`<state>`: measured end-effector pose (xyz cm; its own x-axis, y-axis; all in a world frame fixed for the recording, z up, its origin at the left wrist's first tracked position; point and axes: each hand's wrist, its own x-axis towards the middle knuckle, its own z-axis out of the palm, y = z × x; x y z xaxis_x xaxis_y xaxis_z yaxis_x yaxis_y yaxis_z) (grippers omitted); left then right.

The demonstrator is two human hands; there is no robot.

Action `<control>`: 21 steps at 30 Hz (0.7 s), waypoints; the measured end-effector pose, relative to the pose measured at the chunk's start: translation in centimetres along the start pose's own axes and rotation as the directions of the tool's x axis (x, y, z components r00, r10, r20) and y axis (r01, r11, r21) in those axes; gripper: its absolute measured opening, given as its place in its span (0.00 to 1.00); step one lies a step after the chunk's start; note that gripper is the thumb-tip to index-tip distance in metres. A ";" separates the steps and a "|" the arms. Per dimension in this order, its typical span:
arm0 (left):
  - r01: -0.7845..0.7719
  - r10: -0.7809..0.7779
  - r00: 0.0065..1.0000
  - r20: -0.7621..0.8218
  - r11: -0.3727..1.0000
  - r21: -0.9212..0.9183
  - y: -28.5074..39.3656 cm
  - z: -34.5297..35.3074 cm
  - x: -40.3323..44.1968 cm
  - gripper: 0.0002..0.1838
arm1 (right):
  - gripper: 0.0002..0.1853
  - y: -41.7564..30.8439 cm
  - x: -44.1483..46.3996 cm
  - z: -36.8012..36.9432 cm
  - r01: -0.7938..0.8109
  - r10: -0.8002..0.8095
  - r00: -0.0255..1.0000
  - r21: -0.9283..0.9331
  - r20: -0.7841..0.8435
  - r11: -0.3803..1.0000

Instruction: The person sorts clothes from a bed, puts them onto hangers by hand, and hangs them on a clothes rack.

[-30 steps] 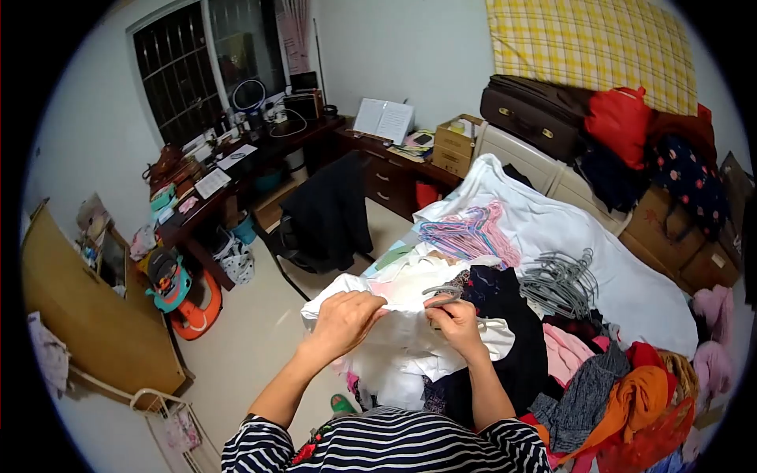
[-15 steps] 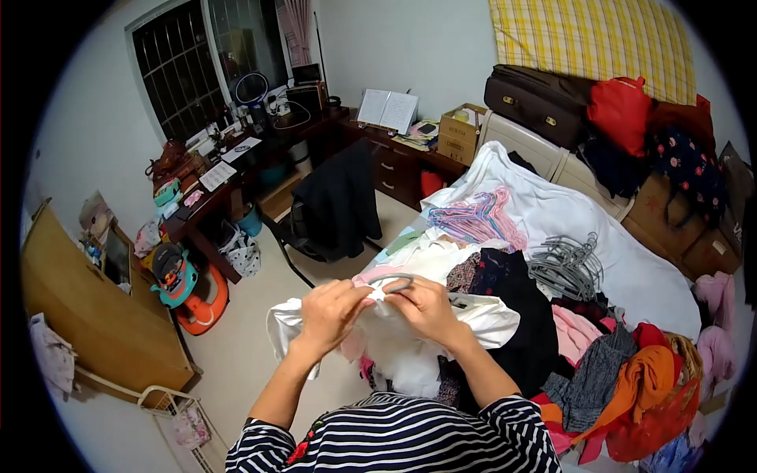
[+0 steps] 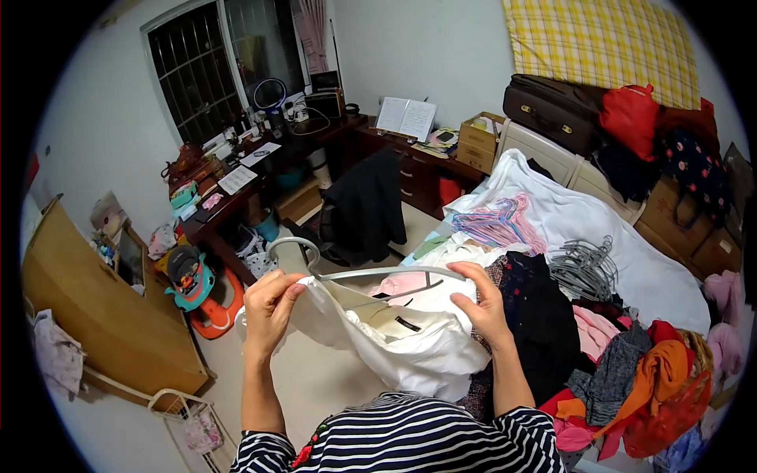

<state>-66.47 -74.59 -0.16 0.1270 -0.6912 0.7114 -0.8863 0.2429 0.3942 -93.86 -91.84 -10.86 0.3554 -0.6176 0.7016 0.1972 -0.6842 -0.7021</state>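
A white garment (image 3: 410, 347) with a dark neck label hangs in front of me, partly on a grey clothes hanger (image 3: 371, 273). The hanger's hook points up and left, while its right arm lies outside the cloth. My left hand (image 3: 268, 309), closed, pinches the white fabric beside the hook. At the bare right end of the hanger, my right hand (image 3: 485, 306) has its fingers curled around the tip, thumb below.
On the bed lie pink and blue hangers (image 3: 505, 221), grey hangers (image 3: 585, 268), black clothing (image 3: 527, 315) and a heap of colourful clothes (image 3: 646, 386). A chair with a dark jacket (image 3: 367, 205) stands ahead. A baby walker (image 3: 206, 292) is at left.
My hands have moved apart from their close grip at the hanger's hook. The hanger now shows lengthwise, with the garment opened below it. The view has shifted slightly left.
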 end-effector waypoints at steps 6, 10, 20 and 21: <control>-0.007 0.006 0.999 -0.033 1.000 -0.010 -1.8 -1.5 -0.8 0.07 | 0.25 1.5 -2.9 4.8 -0.118 0.105 0.993 0.281 0.063 0.952; 0.050 -0.049 0.998 -0.046 0.999 0.014 -1.8 -2.2 -1.2 0.07 | 0.23 0.2 -2.7 6.0 -0.058 0.061 0.959 0.019 -0.277 0.998; 0.066 -0.072 0.975 -0.211 0.997 -0.037 -1.6 -2.5 -1.1 0.07 | 0.21 -1.8 -5.1 11.0 0.384 -0.212 0.848 -0.287 0.485 0.878; 0.079 -0.088 0.970 -0.225 0.996 -0.046 -1.7 -2.8 -1.2 0.07 | 0.17 -1.2 -5.1 10.8 0.295 -0.098 0.866 -0.343 0.490 0.892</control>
<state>-63.82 -72.22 -0.07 0.3013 -0.5388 0.7867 -0.8518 0.2186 0.4760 -86.06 -83.71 -14.91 0.7358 -0.2780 0.6175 -0.0326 -0.9253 -0.3778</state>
